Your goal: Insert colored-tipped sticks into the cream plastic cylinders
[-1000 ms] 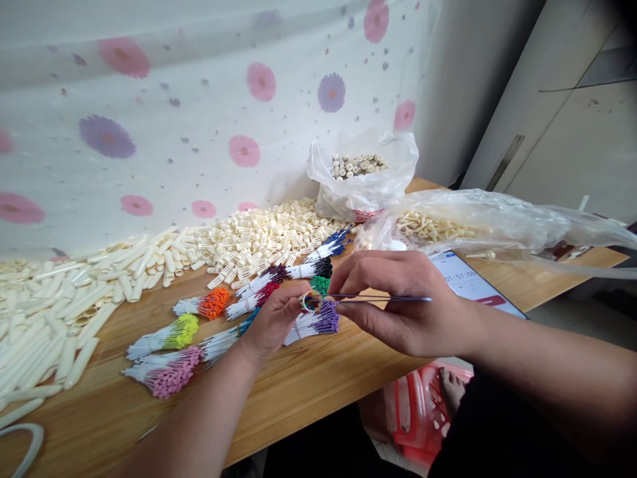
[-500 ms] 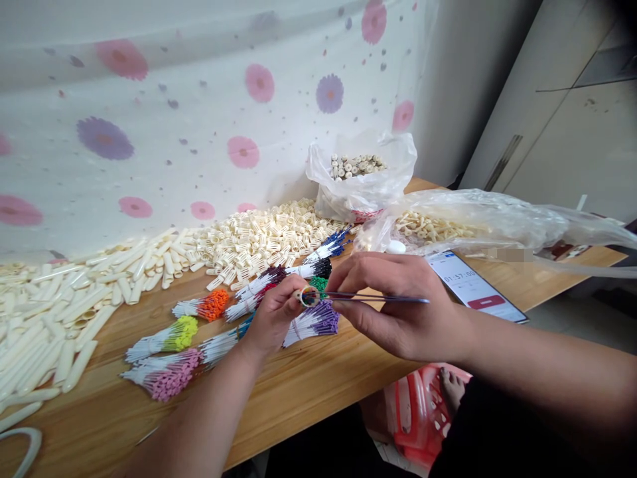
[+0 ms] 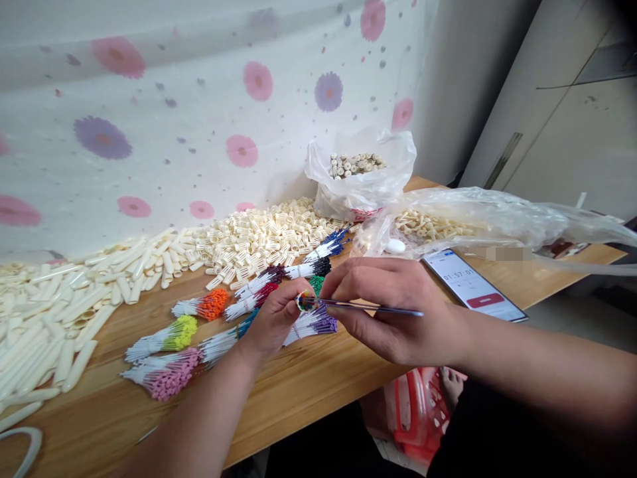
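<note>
My left hand (image 3: 271, 318) is closed around a cream multicolour pen barrel (image 3: 306, 301). The barrel's open end faces me, and several coloured refill tips show inside it. My right hand (image 3: 393, 302) pinches a pair of slim metal tweezers (image 3: 381, 309), whose points reach the barrel's mouth. Below and beside the hands lie rubber-banded bundles of white pen refills with coloured ends: orange (image 3: 215, 304), yellow (image 3: 185, 332), pink (image 3: 174, 375), purple (image 3: 326, 322) and blue (image 3: 336, 240) among them. My left hand hides part of the teal and purple bundles.
Long cream pen tubes (image 3: 64, 312) and short slotted cream parts (image 3: 263, 232) are heaped along the wall. A plastic bag (image 3: 348, 196) of small round parts stands behind. A phone (image 3: 475, 285) showing a timer lies right. Below the table edge is a red plastic stool (image 3: 415, 411).
The tweezers' points have shifted slightly left and down at the barrel's mouth. The barrel's open end has tilted a little, and the coloured tips now show nearer its rim.
</note>
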`<state>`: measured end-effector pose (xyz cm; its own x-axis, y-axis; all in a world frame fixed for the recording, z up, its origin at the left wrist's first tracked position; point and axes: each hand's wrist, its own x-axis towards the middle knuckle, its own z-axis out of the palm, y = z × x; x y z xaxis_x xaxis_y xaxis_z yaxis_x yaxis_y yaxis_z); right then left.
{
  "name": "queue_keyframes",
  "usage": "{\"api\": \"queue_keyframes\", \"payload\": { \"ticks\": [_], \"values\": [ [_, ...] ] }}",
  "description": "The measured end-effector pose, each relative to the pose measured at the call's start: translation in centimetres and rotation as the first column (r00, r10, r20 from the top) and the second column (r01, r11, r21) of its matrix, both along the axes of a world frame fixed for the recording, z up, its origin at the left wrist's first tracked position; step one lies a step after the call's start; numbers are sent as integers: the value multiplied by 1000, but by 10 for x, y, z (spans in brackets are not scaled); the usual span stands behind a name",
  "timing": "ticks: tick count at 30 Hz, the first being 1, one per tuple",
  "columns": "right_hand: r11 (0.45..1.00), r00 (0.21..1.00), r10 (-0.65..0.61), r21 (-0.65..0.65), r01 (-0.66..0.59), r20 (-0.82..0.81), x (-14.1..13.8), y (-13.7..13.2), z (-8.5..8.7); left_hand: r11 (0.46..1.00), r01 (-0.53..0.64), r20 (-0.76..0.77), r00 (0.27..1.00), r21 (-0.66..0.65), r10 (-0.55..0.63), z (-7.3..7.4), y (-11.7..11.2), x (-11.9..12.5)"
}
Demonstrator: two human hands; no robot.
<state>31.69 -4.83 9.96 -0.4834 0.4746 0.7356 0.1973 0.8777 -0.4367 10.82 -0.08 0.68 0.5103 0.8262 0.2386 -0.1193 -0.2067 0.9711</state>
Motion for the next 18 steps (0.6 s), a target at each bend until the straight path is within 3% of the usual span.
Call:
{"api": "queue_keyframes", "payload": {
  "ticks": [5,7,9,11,14,16,18],
  "values": [
    [1000,1000,8,-25,-8,-10,10,5,5,999,-41,-45,998,-11,40,3,-1,-1],
    [999,999,-44,-20,44,30,23,13,5,998,-62,-28,998,-20,62,5,-1,-2],
    [989,975,-144,59,136,172,35,24,-2,998,-68,-30,997,-7,68,6,0,-4],
    [963,872,-250,205,177,420,44,35,-18,997,-68,-48,996,21,69,6,2,-6],
    [949,563,-290,307,67,774,46,44,-53,996,-71,-92,993,58,76,4,4,-9],
    [961,436,-263,273,40,861,39,44,-73,996,-63,-136,988,60,70,3,6,-10],
    [967,381,-252,245,68,889,32,42,-85,996,-63,-157,985,66,73,1,8,-12]
  ]
}}
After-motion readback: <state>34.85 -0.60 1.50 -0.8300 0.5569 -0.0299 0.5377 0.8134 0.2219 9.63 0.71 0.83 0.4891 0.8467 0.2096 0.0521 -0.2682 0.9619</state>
